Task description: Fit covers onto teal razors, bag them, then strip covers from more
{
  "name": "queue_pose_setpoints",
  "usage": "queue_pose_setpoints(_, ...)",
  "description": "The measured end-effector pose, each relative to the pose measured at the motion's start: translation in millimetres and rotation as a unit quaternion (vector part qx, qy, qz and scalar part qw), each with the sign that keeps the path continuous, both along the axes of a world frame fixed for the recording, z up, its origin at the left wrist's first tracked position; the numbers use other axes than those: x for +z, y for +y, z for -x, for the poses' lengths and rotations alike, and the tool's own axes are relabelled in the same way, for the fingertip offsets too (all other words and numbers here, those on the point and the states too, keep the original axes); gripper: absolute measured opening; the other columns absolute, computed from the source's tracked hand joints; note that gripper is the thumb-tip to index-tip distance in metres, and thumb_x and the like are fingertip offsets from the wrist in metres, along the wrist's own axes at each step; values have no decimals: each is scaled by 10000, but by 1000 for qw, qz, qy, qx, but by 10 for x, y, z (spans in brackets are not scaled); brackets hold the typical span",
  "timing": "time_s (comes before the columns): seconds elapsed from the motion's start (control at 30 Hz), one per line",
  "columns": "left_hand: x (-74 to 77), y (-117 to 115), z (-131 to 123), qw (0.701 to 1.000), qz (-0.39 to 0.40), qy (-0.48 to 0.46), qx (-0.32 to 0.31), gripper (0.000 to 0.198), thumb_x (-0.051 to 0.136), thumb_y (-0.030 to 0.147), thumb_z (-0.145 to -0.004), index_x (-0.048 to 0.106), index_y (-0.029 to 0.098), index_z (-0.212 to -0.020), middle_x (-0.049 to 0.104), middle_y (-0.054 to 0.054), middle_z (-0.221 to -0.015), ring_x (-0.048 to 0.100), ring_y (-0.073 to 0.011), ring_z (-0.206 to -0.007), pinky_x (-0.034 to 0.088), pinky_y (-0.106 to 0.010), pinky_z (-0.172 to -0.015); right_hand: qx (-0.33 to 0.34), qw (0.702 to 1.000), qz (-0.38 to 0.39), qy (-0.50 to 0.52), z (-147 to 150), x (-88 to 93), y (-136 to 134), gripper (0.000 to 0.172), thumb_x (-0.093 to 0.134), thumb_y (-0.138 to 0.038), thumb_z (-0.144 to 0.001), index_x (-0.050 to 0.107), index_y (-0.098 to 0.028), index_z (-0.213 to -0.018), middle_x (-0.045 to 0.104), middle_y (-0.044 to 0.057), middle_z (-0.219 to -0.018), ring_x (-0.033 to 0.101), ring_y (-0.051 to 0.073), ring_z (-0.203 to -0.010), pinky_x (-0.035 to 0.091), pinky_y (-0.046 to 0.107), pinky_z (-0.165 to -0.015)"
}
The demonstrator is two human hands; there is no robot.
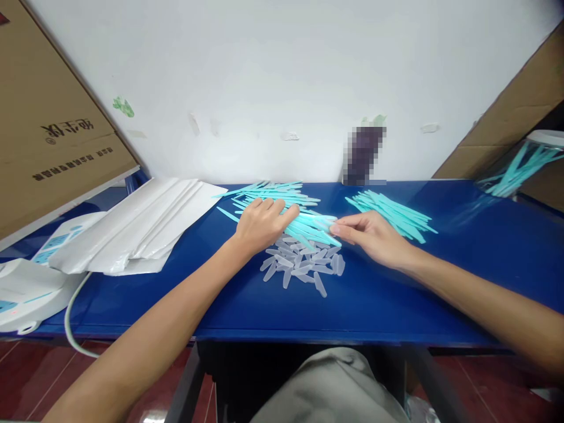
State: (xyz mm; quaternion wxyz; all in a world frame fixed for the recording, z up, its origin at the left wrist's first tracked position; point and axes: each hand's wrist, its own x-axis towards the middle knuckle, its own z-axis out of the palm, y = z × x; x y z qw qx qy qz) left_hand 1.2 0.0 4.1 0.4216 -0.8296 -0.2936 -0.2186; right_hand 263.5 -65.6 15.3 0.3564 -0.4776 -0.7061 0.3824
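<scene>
My left hand [265, 224] is closed over slim turquoise sticks at the middle of the blue table. Several of these held sticks [315, 225] point right out of the fist. At their right end my right hand [372, 235] pinches a small whitish translucent cap [331, 225] at a stick's tip; the fingertips partly hide it. Behind my left hand lies a loose pile of the same sticks [268, 191]. Small translucent caps [304, 267] are heaped just in front of the hands. Beyond my right hand is another, more aligned pile of turquoise sticks [396, 216].
White plastic bags [136, 223] lie at the left, over a white and blue device [35, 299] with a cable [68, 323]. A cardboard box [66, 129] leans at far left. A clear jar [524, 164] of turquoise sticks lies at far right. A white wall [264, 76] backs the table [229, 311].
</scene>
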Motion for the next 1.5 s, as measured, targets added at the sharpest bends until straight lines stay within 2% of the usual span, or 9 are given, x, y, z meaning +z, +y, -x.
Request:
queue_pose_setpoints(0.2,161,166,453,990,47,-89,98,315,484,110,-840,683,211,-1062,697,-65,-767,606,-208,-669,316,-317,-572,-42,994,-61,-81,-187,28,44,454,636,-618,-878,791,-194,-831,665,52,-730,472,147,-608,352,301,-548)
queue_pose_setpoints(0.4,122,155,393,997,26,-74,20,262,455,167,-902,681,199,-1029,676,-53,-739,590,-188,-644,341,-308,-590,40,974,-120,-190,-93,-66,36,496,559,-595,-943,779,-195,-1137,654,66,-762,536,169,-659,405,308,-623)
queue_pose_setpoints(0.5,65,90,249,998,44,-32,-27,270,437,159,-920,682,212,-1021,648,-40,-703,570,-176,-627,344,-302,-587,30,978,-114,-175,-72,-92,35,511,506,-568,-979,724,-197,-1253,711,94,-956,578,179,-724,424,311,-661)
queue_pose_setpoints(0.63,38,9,112,990,121,-17,-73,360,373,98,-922,677,246,-1044,652,-37,-727,542,-160,-617,368,-296,-593,14,993,-75,-95,-53,-51,4,505,410,-565,-1016,731,-176,-1009,659,58,-815,544,162,-708,415,295,-672)
queue_pose_setpoints(0.77,27,-30,47,983,152,-23,-103,360,371,87,-941,675,265,-1013,627,-23,-705,510,-134,-589,359,-272,-581,51,995,-54,-60,-17,18,-46,515,448,-572,-1000,553,-175,-690,499,5,-656,413,119,-617,348,269,-607)
queue_pose_setpoints(1.07,23,-8,71,994,61,32,-81,409,368,45,-918,686,271,-1042,628,-5,-671,533,-140,-595,325,-288,-562,83,989,-58,-106,-30,33,-88,445,447,-538,-1013,542,-187,-756,492,-9,-689,415,118,-638,331,267,-618)
queue_pose_setpoints(1.23,37,128,300,997,60,16,-40,389,413,60,-864,694,252,-1052,634,-21,-693,540,-165,-607,335,-294,-570,44,989,-72,-120,-144,45,-21,447,415,-539,-1020,501,-196,-747,479,-7,-682,396,122,-612,325,274,-597)
queue_pose_setpoints(1.37,93,208,485,996,72,-53,7,368,460,125,-847,688,230,-1116,668,-68,-801,567,-197,-675,361,-310,-602,34,967,-120,-222,-209,2,38,377,455,-504,-1014,609,-197,-859,632,31,-800,525,154,-701,359,287,-667)
queue_pose_setpoints(1.5,95,183,433,995,63,-81,-17,338,457,145,-888,680,226,-1128,659,-76,-800,579,-199,-695,376,-312,-629,66,957,-114,-257,-155,-76,36,359,478,-509,-1008,663,-200,-1012,692,47,-859,584,166,-735,383,287,-680)
